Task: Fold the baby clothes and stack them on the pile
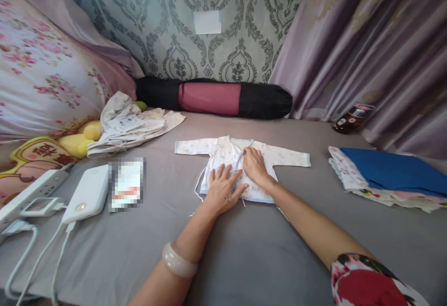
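Observation:
A small white baby shirt (256,187) with pale blue trim and faint prints lies front up on the grey sheet, both sleeves stretched out sideways. Thin white tie strings trail from its left side and lower hem. My left hand (225,188) rests flat on the lower front of the shirt with its fingers spread. Just above and to the right, my right hand (254,165) has its fingers curled together at the front edge below the neckline, closed on the fabric. The fingertips of that hand are partly hidden.
To the right lies a stack of folded cloths with a blue one (401,168) on top, a dark flask (352,119) behind it. Crumpled clothes (129,126), a white power bank (87,194), cables and a power strip (31,194) are at left. A black-and-pink roll (209,97) lines the wall.

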`<state>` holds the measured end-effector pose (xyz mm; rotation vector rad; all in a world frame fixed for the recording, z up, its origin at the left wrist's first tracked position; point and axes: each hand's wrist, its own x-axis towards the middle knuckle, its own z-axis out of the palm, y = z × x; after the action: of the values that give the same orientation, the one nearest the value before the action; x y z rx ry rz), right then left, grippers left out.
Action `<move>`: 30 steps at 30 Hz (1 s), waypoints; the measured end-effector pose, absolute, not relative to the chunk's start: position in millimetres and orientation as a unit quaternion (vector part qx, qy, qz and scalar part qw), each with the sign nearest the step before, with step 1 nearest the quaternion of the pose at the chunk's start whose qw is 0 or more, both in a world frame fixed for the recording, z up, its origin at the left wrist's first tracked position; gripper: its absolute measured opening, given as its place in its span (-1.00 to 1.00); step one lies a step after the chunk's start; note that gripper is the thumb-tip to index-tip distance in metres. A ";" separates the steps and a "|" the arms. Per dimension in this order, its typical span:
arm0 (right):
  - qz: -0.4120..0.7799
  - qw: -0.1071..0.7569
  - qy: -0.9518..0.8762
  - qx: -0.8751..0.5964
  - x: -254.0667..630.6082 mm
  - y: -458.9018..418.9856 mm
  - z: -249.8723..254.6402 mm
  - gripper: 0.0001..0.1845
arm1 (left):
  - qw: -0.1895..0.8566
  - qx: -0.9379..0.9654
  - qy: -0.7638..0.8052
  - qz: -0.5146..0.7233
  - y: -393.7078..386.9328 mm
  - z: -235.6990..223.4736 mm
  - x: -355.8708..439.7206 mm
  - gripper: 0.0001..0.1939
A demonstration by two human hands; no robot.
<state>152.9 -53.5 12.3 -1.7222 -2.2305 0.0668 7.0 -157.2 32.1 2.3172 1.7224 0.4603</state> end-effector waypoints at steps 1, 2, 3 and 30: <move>0.027 0.161 -0.792 -0.588 155.7 -62.7 11.0 -0.58 | 0.104 0.788 0.588 0.151 -157.9 32.0 7.3 -0.45; 0.029 0.160 -0.804 -0.573 159.1 -73.3 9.7 -0.54 | 0.099 0.789 0.589 0.144 -158.6 31.4 7.4 -0.44; 0.028 0.153 -0.812 -0.562 163.0 -85.1 8.5 -0.50 | 0.094 0.790 0.590 0.138 -159.2 30.7 7.5 -0.43; 0.009 0.110 -0.724 -0.681 161.6 -2.6 13.7 -0.40 | 0.087 0.783 0.612 0.074 -157.7 30.8 8.1 -0.40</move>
<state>161.6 -2.6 13.7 -2.0034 -2.1270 0.0251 8.1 -157.7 30.8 2.3323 1.8220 0.2210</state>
